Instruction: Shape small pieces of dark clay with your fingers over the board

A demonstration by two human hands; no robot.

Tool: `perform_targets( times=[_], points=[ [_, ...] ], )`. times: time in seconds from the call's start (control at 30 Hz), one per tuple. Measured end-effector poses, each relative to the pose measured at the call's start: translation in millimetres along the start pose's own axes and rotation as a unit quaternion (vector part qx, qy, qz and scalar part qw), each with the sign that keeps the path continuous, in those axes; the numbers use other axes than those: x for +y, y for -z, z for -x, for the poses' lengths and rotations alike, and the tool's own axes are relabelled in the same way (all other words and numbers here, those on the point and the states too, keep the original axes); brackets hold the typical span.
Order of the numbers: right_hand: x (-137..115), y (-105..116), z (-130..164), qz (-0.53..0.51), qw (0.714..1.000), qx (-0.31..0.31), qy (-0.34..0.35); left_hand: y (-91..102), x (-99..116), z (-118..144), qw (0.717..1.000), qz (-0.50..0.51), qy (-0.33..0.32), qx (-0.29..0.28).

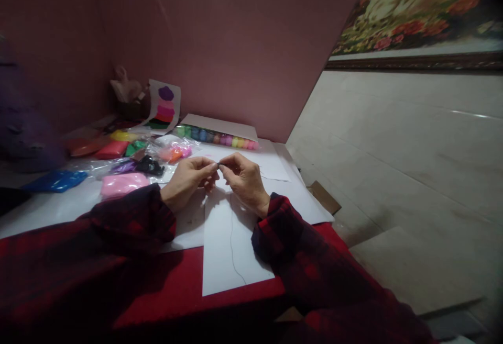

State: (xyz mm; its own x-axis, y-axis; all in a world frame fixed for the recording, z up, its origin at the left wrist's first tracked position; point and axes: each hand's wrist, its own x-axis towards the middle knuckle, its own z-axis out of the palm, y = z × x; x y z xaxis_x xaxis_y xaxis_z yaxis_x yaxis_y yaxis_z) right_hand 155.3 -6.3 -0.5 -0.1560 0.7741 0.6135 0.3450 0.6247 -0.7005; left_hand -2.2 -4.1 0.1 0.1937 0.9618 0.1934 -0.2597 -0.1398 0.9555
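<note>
A thin dark thread (231,244) is pinched at its upper end between the fingertips of the left hand (188,179) and the right hand (244,179), which are brought together just above the counter. From the pinch point the thread is let hang down and is laid over a white sheet of paper (223,265), where it runs toward the near edge in a slight curve. It is very fine, slack and unknotted as far as can be seen; its held end is hidden by the fingers.
</note>
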Motion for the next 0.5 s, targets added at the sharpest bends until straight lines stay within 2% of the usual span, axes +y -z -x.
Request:
perform_targets(
  times=[0.1, 0.33, 0.43, 0.5],
  points=[
    [0.0, -0.4, -0.8, -0.014, 1.0, 0.005, -0.014, -0.8, 1.2, 0.5, 1.0, -0.007, -0.01, 0.006],
    [1.3, -2.5, -3.4, -0.065, 0.996, 0.031, -0.057, -2.5, 0.8, -2.0, 0.996, -0.031, -0.056, 0.063],
    [2.2, -2.1, -4.2, -0.079, 0.993, 0.051, -0.074, -0.8, -0.1, -2.3, 0.995, -0.014, -0.06, 0.083],
    [2.8, -1.4, -4.5, -0.085, 0.991, 0.061, -0.085, 0.2, -0.5, -2.0, 0.996, -0.001, -0.05, 0.076]
  ],
)
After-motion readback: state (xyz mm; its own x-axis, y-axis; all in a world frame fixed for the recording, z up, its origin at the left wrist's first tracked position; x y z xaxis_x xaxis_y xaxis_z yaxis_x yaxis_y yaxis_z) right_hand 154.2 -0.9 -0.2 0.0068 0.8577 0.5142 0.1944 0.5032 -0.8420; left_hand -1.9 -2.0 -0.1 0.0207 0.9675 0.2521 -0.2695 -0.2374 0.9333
